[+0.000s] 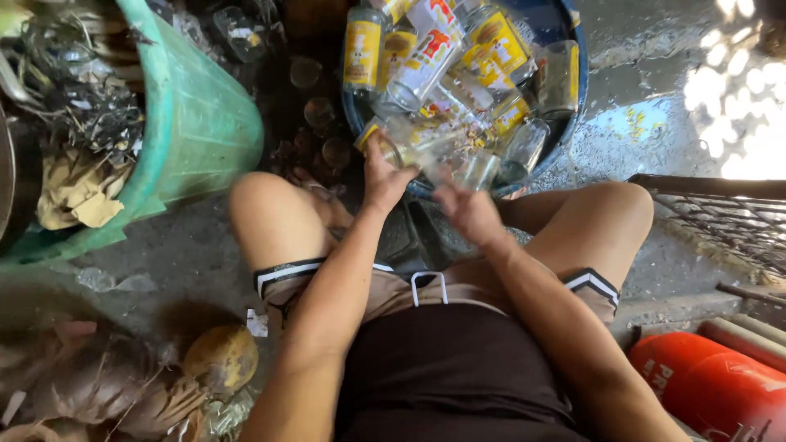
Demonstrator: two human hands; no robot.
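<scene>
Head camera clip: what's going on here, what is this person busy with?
A seated person reaches both hands over a blue tub packed with clear glass bottles, many with yellow labels. The left hand grips one bottle by its end at the tub's near edge; the right hand is blurred, beside the same bottle. A green bin of scrap stands to the left, and a red container lies at lower right.

yellow-and-red labels on bottles, blue tub
</scene>
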